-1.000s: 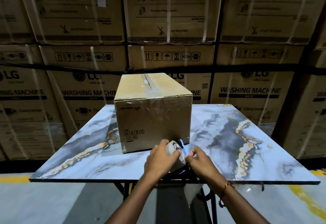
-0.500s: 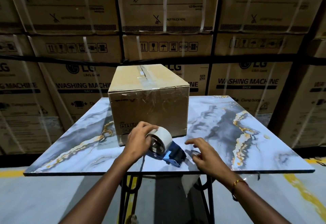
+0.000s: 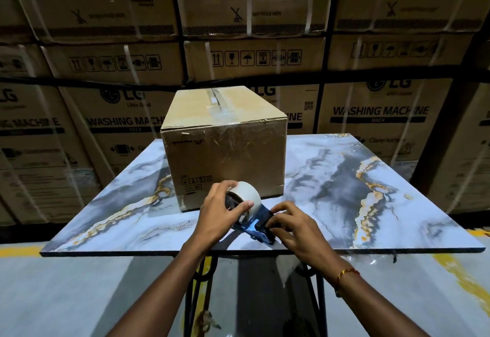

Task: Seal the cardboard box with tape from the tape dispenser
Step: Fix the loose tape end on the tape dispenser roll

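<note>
A closed brown cardboard box (image 3: pixel 225 148) stands on the marble-patterned table (image 3: pixel 344 185), with clear tape along its top seam and down the near face. Just in front of it, the tape dispenser (image 3: pixel 252 212) rests on the tabletop: a pale tape roll on a blue frame. My left hand (image 3: pixel 220 209) grips the roll from the left, thumb across its side. My right hand (image 3: pixel 291 222) is closed over the blue handle end at the right, and its fingers hide part of the frame.
Stacks of large strapped washing-machine cartons (image 3: pixel 371 114) form a wall behind the table. The table's near edge (image 3: pixel 159 253) lies just under my wrists, on a black metal stand (image 3: pixel 201 278). Grey floor with yellow lines (image 3: pixel 461 275) lies below.
My right hand moved left from the bare tabletop onto the dispenser's blue handle. My left hand kept its hold on the roll, and the dispenser has shifted slightly.
</note>
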